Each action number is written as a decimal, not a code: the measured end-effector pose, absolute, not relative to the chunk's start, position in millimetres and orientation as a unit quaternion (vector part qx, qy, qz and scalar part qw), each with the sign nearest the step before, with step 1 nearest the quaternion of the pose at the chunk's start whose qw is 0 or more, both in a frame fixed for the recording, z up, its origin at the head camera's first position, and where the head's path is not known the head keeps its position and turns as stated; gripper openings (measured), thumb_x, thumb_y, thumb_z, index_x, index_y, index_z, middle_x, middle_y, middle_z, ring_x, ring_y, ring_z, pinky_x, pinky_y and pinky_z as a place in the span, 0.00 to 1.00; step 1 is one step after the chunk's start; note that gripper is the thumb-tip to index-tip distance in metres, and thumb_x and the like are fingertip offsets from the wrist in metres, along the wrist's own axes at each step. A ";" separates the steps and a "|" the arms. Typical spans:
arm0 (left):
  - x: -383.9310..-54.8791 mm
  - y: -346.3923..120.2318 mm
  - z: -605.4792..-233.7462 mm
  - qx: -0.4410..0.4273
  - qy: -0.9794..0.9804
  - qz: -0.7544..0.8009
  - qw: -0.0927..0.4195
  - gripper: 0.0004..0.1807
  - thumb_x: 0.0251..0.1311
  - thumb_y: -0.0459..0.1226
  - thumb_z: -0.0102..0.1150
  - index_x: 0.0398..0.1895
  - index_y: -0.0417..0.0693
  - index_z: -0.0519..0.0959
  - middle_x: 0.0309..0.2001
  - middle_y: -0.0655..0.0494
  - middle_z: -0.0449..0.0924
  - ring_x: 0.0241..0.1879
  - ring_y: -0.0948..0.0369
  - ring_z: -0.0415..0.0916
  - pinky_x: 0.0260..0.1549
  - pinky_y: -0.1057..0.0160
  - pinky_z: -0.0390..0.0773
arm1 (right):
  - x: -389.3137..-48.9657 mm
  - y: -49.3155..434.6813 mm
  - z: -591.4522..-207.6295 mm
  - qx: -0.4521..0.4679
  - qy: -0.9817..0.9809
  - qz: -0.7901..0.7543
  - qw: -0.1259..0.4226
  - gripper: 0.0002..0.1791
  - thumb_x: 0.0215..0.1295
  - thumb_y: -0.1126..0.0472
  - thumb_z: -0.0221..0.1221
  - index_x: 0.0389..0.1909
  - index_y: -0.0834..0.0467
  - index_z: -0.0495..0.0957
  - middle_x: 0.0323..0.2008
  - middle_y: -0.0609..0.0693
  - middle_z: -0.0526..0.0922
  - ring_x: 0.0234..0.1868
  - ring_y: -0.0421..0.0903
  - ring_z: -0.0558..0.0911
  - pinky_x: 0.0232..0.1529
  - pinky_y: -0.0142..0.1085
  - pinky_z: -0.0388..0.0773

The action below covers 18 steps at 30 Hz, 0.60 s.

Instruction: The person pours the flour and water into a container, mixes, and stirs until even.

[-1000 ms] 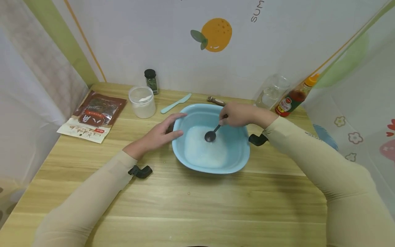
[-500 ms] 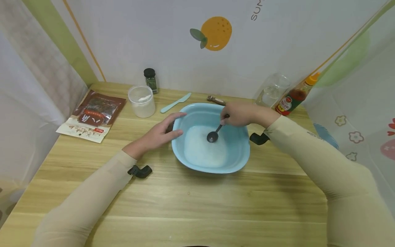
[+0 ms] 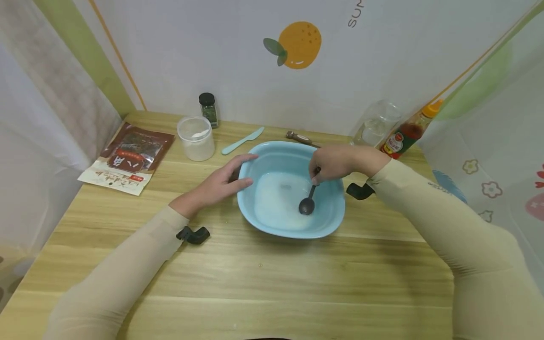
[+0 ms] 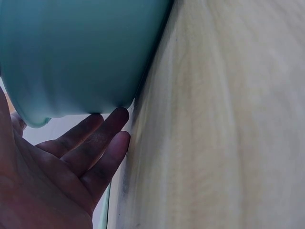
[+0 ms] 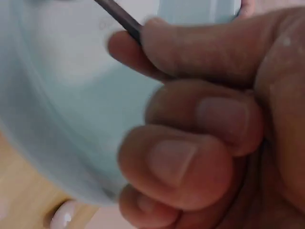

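A pale blue basin [image 3: 293, 230] stands on the wooden table, with a whitish layer across its bottom. My left hand [image 3: 216, 185] rests against its left side, thumb and index fingertips at the rim. In the left wrist view the other fingers [image 4: 114, 121] extend, barely bent, to the outer wall. With the right hand [image 3: 335, 163] I pinch a dark spoon [image 3: 307, 206] by its handle, the bowl low in the basin's front right part. The right wrist view has the spoon handle [image 5: 119, 15] between thumb and index finger, the other fingers curled.
Behind the basin lie a light green plastic knife [image 3: 242, 140] and a brown-handled utensil [image 3: 300, 137]. A jar of white powder [image 3: 197, 146], a black-capped spice jar [image 3: 208, 111] and a brown packet [image 3: 131, 156] stand left. A clear container [image 3: 374, 127] and sauce bottle [image 3: 405, 134] are back right.
The right hand has shifted slightly right and toward me. The spoon's bowl has moved from the basin's middle to its front right. The left hand and the basin have stayed in place.
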State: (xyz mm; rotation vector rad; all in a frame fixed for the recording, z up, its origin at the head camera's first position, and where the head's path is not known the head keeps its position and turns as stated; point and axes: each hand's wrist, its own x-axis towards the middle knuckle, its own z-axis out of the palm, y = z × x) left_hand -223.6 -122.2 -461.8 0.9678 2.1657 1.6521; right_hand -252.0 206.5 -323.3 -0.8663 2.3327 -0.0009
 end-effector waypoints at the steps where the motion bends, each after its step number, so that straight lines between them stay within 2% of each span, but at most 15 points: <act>1: -223.3 -122.6 -461.5 0.331 0.745 0.566 0.125 0.36 0.83 0.39 0.59 0.88 0.49 0.59 0.81 0.43 0.65 0.72 0.43 0.77 0.63 0.47 0.87 | -251.1 205.0 -325.1 -0.335 0.882 -0.001 0.330 0.09 0.81 0.57 0.65 0.40 0.54 0.91 0.37 0.48 0.89 0.37 0.46 0.80 0.44 0.45 0.80; 5: -222.1 -123.6 -461.0 0.327 0.743 0.571 0.125 0.36 0.83 0.39 0.59 0.88 0.48 0.59 0.81 0.42 0.66 0.73 0.43 0.76 0.64 0.46 0.85 | -248.0 197.2 -335.3 -0.358 0.866 -0.037 0.347 0.10 0.83 0.55 0.64 0.41 0.53 0.91 0.39 0.50 0.90 0.38 0.44 0.79 0.45 0.44 0.79; 11: -222.7 -122.2 -462.2 0.333 0.739 0.572 0.125 0.36 0.83 0.38 0.58 0.88 0.47 0.59 0.82 0.42 0.65 0.74 0.42 0.75 0.63 0.48 0.86 | -249.1 199.6 -334.9 -0.339 0.893 -0.056 0.292 0.10 0.82 0.58 0.65 0.40 0.54 0.92 0.36 0.48 0.89 0.37 0.45 0.79 0.44 0.45 0.79; 14: -222.2 -121.8 -461.3 0.332 0.745 0.566 0.122 0.36 0.83 0.38 0.58 0.88 0.48 0.59 0.82 0.43 0.64 0.74 0.43 0.75 0.64 0.46 0.85 | -247.9 199.5 -334.5 -0.348 0.881 -0.053 0.317 0.10 0.82 0.58 0.65 0.39 0.53 0.91 0.36 0.45 0.89 0.37 0.44 0.79 0.45 0.44 0.79; 18: -221.6 -121.7 -460.3 0.327 0.759 0.552 0.110 0.36 0.82 0.39 0.60 0.88 0.48 0.60 0.84 0.44 0.62 0.75 0.43 0.74 0.68 0.42 0.82 | -242.6 188.9 -337.7 -0.368 0.863 -0.079 0.338 0.10 0.83 0.56 0.64 0.42 0.53 0.91 0.37 0.48 0.89 0.38 0.43 0.79 0.45 0.42 0.78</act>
